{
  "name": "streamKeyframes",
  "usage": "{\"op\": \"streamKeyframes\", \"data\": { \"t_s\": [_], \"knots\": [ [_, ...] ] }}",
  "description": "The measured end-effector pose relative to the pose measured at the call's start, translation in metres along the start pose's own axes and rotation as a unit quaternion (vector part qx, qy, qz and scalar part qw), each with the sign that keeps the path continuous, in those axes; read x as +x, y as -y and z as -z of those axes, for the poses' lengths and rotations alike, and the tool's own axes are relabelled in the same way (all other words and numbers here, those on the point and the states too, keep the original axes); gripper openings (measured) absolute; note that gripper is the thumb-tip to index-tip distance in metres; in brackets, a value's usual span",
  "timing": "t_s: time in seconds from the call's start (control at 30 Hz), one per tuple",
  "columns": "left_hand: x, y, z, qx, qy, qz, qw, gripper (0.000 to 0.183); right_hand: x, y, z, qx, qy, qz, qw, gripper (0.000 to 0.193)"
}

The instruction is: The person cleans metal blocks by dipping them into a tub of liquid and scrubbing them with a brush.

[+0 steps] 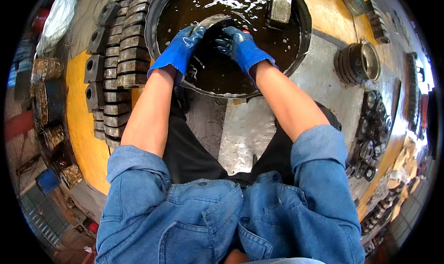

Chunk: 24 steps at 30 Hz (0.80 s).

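Nearest the camera is a blue denim shirt [208,208] with rolled sleeves, worn by a seated person in black trousers [192,148]. Both forearms extend over a round, dark-rimmed tub [151,21] containing dark brown liquid. The left hand [186,43], in a blue rubber glove, has its fingers closed on the near left end of a curved metal part [213,21]; this part is in the tub, at the liquid's surface, between the hands. The right hand [239,43], gloved alike, has its fingers bent at the liquid; whether they grip anything cannot be determined. A small red item or patch shows at that glove, nature unclear. A rectangular metal block [280,7] is in the tub at its far right. Left of the tub stand rows of curved metal blocks [133,51]; to the right, a ribbed metal cylinder [351,64] rests on the floor [323,86].
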<state>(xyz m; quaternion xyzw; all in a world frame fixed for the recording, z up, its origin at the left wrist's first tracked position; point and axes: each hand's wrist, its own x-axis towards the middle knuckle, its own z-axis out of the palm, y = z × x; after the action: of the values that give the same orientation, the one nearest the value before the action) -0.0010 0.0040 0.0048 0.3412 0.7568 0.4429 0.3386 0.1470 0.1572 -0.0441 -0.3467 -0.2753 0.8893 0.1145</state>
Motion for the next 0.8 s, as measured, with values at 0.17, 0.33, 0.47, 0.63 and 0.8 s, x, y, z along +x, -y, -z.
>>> {"op": "streamKeyframes", "data": {
  "t_s": [0.17, 0.33, 0.47, 0.63, 0.8],
  "knots": [
    [0.002, 0.000, 0.000, -0.014, 0.005, 0.000, 1.000, 0.059, 0.003, 0.015, -0.009, -0.429, -0.057, 0.107, 0.895, 0.035],
    [-0.004, -0.003, -0.002, -0.088, -0.005, 0.042, 0.995, 0.059, -0.031, 0.027, -0.044, -0.824, 0.062, 0.185, 0.532, 0.025],
    [-0.005, -0.004, -0.004, -0.080, -0.019, 0.054, 0.995, 0.057, -0.058, 0.017, -0.045, -0.904, 0.145, 0.253, 0.313, 0.026],
    [-0.015, -0.021, -0.006, -0.098, -0.021, 0.068, 0.993, 0.055, -0.054, 0.014, -0.008, -0.838, 0.179, 0.486, 0.173, 0.026],
    [-0.016, -0.019, -0.009, -0.098, -0.022, 0.058, 0.993, 0.052, -0.057, 0.002, -0.014, -0.860, 0.107, 0.441, 0.233, 0.029]
  ]
}}
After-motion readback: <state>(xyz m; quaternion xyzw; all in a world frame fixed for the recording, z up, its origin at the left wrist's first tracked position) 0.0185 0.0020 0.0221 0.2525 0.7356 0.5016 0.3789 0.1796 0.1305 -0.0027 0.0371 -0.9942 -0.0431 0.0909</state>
